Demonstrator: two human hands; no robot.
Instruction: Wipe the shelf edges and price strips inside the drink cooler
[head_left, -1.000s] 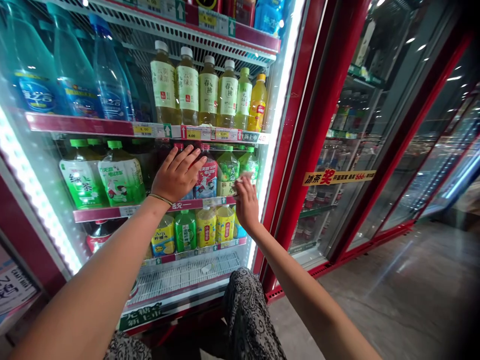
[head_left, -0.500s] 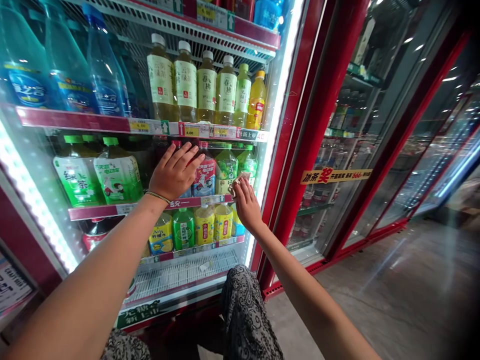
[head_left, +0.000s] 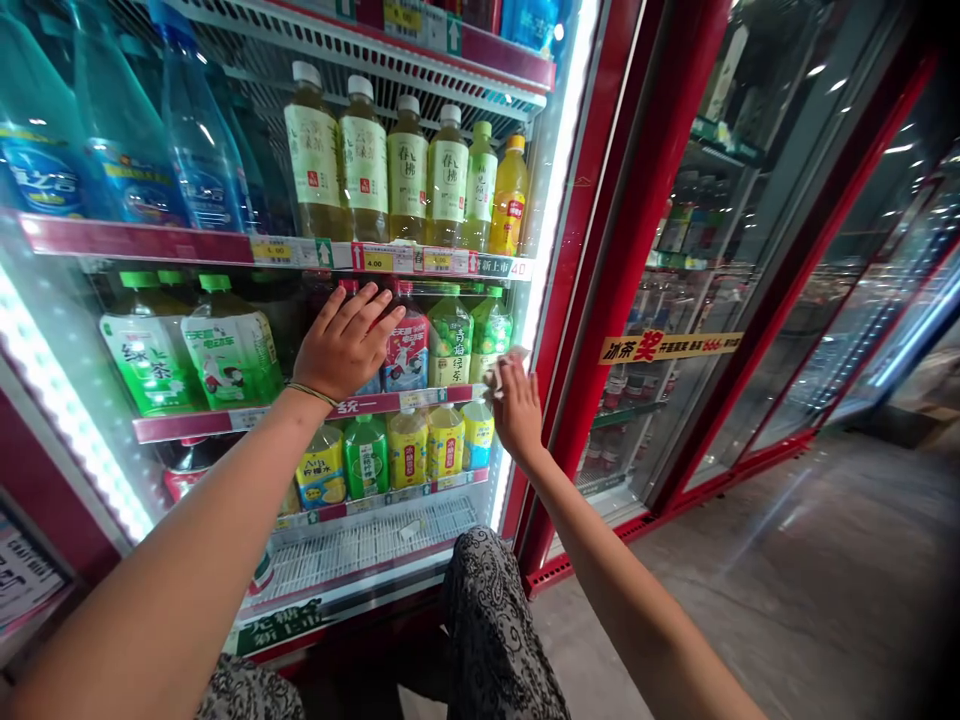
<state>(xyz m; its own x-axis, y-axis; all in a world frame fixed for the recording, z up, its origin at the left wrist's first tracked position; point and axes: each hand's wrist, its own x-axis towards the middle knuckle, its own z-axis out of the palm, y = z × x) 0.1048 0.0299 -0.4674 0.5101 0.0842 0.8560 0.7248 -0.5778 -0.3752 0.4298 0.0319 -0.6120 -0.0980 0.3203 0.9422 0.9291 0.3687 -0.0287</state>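
In the head view, the person's left hand (head_left: 341, 345) lies near the centre of the frame, fingers straight and slightly fanned, gripping nothing that shows, in front of the middle shelf (head_left: 367, 404) of a drinks cooler with a red frame (head_left: 568, 250); a thin band (head_left: 313, 393) circles the wrist. The right hand (head_left: 521, 415), right of centre, has its fingers bent over a crumpled pale wad (head_left: 492, 380), paper or cloth being impossible to tell, beside the shelf's right end. Both hands seem to press on a clear pane, though the contact itself cannot be made out. Handling the wad well would likely call for spreading it under the fingertips instead of bunching it, pressing lightly and evenly, and leaving the left palm flat as a steady brace. As for containers, large blue bottles (head_left: 199, 150) fill the upper left, where tinted plastic hides the liquid's true colour. Pale-labelled bottles (head_left: 407, 180) at upper centre hold amber drink nearly to their necks, and a yellow bottle (head_left: 510, 205) ends that row. On the middle shelf, wide green-capped bottles (head_left: 225, 345) stand at left, a red-labelled bottle (head_left: 406, 350) just beside the left hand, and slimmer green bottles (head_left: 450, 335) near the wad. Lower centre shows yellow-labelled bottles (head_left: 409, 450) beside a green one; their labels mostly conceal the contents.
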